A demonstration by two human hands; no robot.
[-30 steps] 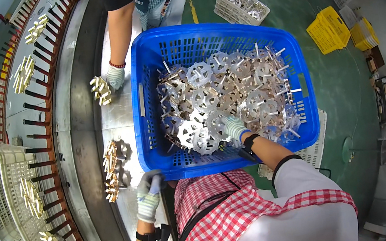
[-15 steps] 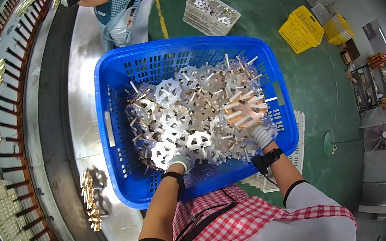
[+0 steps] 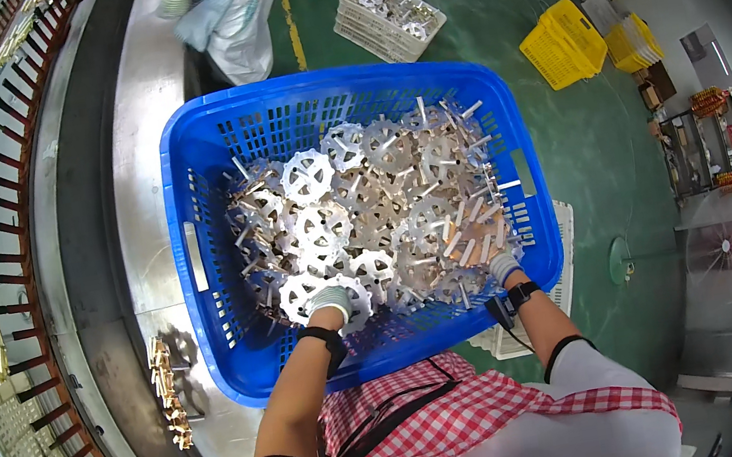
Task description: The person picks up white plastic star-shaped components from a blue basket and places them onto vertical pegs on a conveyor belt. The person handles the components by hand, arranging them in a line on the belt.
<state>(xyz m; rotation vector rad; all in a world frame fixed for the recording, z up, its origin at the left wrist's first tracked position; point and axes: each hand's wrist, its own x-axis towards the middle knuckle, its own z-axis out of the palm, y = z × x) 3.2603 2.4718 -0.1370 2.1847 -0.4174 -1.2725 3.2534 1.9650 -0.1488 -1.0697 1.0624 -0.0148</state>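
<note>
A large blue plastic basket (image 3: 343,82) in front of me is heaped with silvery notched metal discs (image 3: 308,176) that carry short rods. My left hand (image 3: 332,302), in a pale glove, grips a notched disc at the basket's near left; its fingertips are partly hidden. At the near right, my gloved right hand (image 3: 503,266) is closed on a piece with several upright rods (image 3: 477,235), which looks coppery in the light. That piece rests over the heap, and the fingers beneath it are hidden.
To the left runs a line with dark pegs (image 3: 20,278) bearing brassy parts, beside a metal bench (image 3: 148,167) with a stack of rodded parts (image 3: 167,394). White crates (image 3: 390,19) and yellow baskets (image 3: 562,44) stand beyond. Another person's gloved hand (image 3: 175,2) shows far left.
The right hand's rodded piece has come down and nearer to me. My left hand has shifted slightly with a disc now raised around it. The other person has moved partly out of view.
</note>
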